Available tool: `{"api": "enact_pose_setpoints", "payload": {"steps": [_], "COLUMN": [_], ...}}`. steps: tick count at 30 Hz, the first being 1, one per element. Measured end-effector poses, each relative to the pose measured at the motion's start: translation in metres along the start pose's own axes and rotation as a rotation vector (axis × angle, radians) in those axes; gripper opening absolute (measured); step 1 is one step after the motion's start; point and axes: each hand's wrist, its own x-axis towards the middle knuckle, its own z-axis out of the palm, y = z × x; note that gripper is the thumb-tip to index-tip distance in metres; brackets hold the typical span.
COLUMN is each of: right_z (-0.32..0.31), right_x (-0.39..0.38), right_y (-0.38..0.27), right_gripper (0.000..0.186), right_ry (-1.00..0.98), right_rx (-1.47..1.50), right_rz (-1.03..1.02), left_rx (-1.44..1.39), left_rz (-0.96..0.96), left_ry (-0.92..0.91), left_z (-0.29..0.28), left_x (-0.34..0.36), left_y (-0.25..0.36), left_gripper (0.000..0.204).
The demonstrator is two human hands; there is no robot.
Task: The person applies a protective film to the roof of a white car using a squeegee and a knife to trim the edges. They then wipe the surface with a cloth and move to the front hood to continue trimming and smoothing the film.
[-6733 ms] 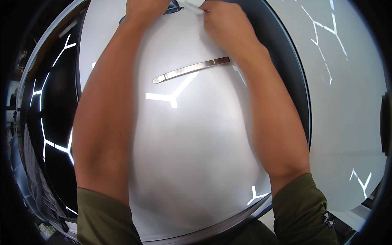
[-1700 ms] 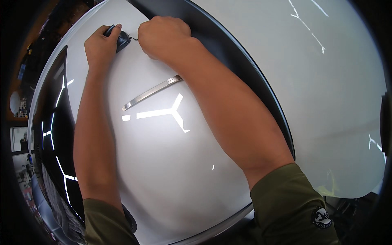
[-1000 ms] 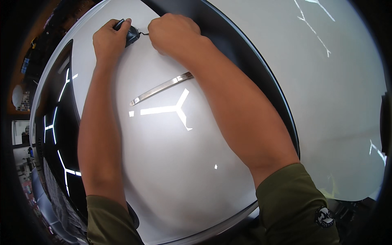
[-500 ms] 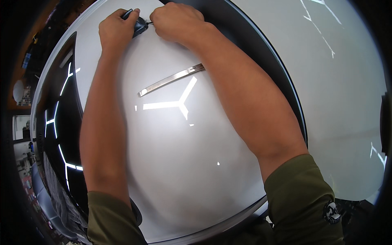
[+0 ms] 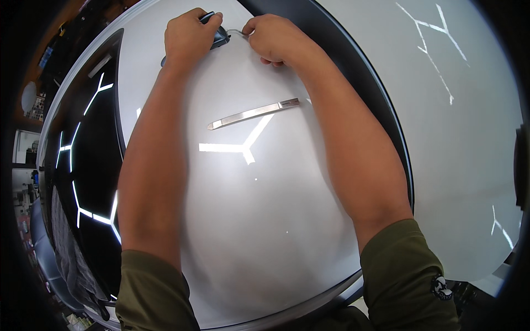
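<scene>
At the top of the white curved car panel (image 5: pixel 259 215), my left hand (image 5: pixel 190 36) is closed round a dark blue-grey tool (image 5: pixel 222 37). Its rounded body shows beyond my fingers, and I cannot make out its exact kind. A thin grey strand (image 5: pixel 237 32) runs from the tool to my right hand (image 5: pixel 281 38). That hand pinches the strand between thumb and forefinger, its other fingers curled. Below both hands, a slim silver metal cutter knife (image 5: pixel 251 115) lies flat on the panel, touched by neither hand.
Glossy black glass (image 5: pixel 91 160) borders the panel on the left, with a grey cloth (image 5: pixel 74 259) draped at its lower edge. A dark strip (image 5: pixel 381 105) curves along the right side. Beyond it is a pale glossy surface (image 5: pixel 458 143) with light reflections.
Both hands have shifted right in the picture, and the gap between them is wider, with more strand showing. The whole knife is visible now; my right forearm covered its end before.
</scene>
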Motion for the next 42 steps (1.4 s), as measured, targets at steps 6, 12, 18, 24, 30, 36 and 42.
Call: {"api": "enact_pose_setpoints", "payload": {"steps": [6,12,18,24,30,36,42], "right_z": [0.021,0.016,0.018,0.019,0.022,0.020,0.016], "right_x": [0.027,0.010,0.007,-0.003,0.000,-0.007,-0.010], "right_y": [0.017,0.011,0.018,0.010,0.019,0.022,0.013], "right_gripper": [0.040,0.035,0.035,0.044,0.039,0.029,0.044], "right_ry": [0.163,0.097,0.176,0.144,0.166,0.134,0.171], "right_rx": [-0.262,-0.249,-0.230,-0.107,-0.121,-0.092,-0.131], "right_rz": [-0.131,-0.227,-0.305,-0.133,-0.230,-0.349,-0.164], "left_rx": [-0.016,-0.008,0.028,0.007,0.006,0.006,0.025], "left_rz": [-0.009,-0.055,-0.003,0.024,-0.028,-0.048,-0.012], "left_ry": [-0.001,-0.034,-0.006,-0.001,-0.030,-0.041,-0.011], "left_z": [0.000,-0.003,-0.002,-0.001,-0.003,-0.004,-0.004], "left_x": [-0.002,-0.002,0.000,0.001,0.001,0.003,0.001], "left_y": [0.000,0.001,0.000,-0.003,-0.002,-0.001,-0.001], "left_gripper": [0.045,0.045,0.045,0.044,0.044,0.045,0.046]}}
